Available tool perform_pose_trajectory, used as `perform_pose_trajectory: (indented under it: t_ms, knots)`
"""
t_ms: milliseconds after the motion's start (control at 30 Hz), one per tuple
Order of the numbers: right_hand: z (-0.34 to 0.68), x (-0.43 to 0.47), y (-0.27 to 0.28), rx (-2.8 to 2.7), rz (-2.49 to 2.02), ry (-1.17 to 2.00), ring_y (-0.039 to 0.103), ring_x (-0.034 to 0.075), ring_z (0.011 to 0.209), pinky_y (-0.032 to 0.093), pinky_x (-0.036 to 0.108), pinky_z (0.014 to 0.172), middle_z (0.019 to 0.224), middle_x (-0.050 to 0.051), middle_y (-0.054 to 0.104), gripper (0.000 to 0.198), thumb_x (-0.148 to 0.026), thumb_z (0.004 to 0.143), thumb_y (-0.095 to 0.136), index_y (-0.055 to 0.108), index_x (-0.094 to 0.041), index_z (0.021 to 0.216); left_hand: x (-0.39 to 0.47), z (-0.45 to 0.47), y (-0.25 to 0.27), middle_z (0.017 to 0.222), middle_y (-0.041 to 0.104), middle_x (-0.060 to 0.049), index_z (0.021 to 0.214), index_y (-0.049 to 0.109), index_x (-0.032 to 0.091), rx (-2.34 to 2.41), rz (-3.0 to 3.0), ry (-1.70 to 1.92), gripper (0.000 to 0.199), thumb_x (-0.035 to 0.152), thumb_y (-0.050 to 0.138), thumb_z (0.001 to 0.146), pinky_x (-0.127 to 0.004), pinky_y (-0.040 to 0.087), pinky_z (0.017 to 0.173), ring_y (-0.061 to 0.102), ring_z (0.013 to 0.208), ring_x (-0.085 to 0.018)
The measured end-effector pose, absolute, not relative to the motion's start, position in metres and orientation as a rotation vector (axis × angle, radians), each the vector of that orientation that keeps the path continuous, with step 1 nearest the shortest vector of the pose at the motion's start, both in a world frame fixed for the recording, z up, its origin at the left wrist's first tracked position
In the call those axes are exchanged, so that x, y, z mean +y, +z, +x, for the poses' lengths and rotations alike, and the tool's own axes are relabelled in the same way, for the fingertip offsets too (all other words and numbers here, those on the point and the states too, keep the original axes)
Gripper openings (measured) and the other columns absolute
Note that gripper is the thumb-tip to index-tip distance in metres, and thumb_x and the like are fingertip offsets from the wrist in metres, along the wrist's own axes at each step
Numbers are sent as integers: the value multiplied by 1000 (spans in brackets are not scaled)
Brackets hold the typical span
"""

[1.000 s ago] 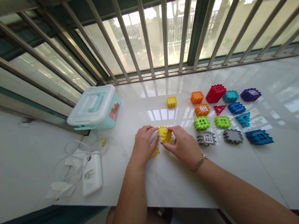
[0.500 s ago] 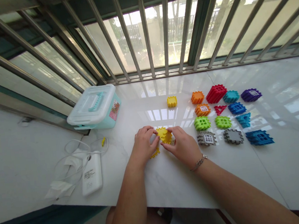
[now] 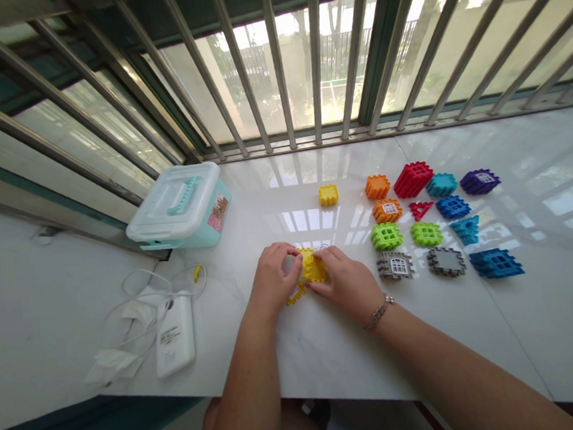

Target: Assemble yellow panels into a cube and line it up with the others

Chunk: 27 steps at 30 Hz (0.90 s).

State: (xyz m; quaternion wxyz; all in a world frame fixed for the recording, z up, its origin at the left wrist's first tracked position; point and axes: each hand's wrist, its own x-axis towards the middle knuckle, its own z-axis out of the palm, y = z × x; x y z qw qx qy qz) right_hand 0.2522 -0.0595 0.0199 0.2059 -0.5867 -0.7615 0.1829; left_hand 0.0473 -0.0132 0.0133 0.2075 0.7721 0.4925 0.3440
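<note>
Between my two hands are yellow notched building tiles, set at an angle to each other and touching along an edge. My left hand pinches the left tile with thumb and forefinger. On the right one, the thumb and fingers of my right hand are closed; a bracelet circles that wrist. Another yellow tile with a window pattern lies on the table just below my left fingertips, partly covered. A patterned piece shows a little behind my right fingers, mostly hidden.
Stacks of tiles stand at the right: red, orange, green, grey, blue. A yellow stack sits farther back. At the left are a lidded box, a white power bank and cables. Metal bars line the window.
The right yellow tile has tilted and shifted slightly left with my right hand, nearer the other tile. My left hand has hardly moved.
</note>
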Motion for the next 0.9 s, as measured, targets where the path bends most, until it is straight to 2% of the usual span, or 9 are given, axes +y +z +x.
perform_pose_trajectory:
  t_ms: [233, 467, 567, 700, 900]
  knots:
    - [248, -61, 22, -2324, -1573, 503, 75, 25, 96, 57, 33, 74, 122, 8, 70, 43, -42, 94, 85, 64, -25, 127, -13, 48, 12, 109, 76, -7, 96, 69, 24, 1397, 2173, 906, 7, 23, 63, 100, -43, 49, 103, 67, 108, -27]
    - [253, -65, 28, -2354, -1512, 569, 73, 31, 116, 63, 43, 90, 138, 13, 65, 68, -45, 88, 91, 57, -23, 143, -7, 44, 7, 104, 76, -6, 95, 69, 24, 1458, 2133, 905, 9, 25, 63, 101, -41, 51, 100, 68, 103, -25]
    - [256, -67, 31, -2363, -1494, 582, 71, 31, 122, 63, 45, 97, 143, 14, 63, 61, -37, 92, 87, 57, -22, 143, -3, 40, 7, 103, 76, -5, 94, 70, 24, 1519, 2067, 888, 11, 27, 63, 101, -39, 52, 97, 68, 100, -24]
    - [259, -66, 31, -2371, -1520, 595, 73, 30, 117, 63, 44, 96, 137, 12, 66, 46, -30, 94, 84, 63, -23, 134, -1, 37, 6, 101, 75, -4, 94, 72, 24, 1546, 2021, 877, 12, 29, 63, 101, -38, 53, 95, 69, 99, -23]
    - [261, -74, 42, -2293, -1511, 577, 74, 28, 112, 64, 43, 93, 135, 11, 66, 52, -34, 93, 86, 62, -24, 138, 1, 35, 1, 98, 74, -4, 93, 71, 23, 1524, 2015, 903, 14, 32, 62, 100, -37, 53, 91, 68, 94, -22]
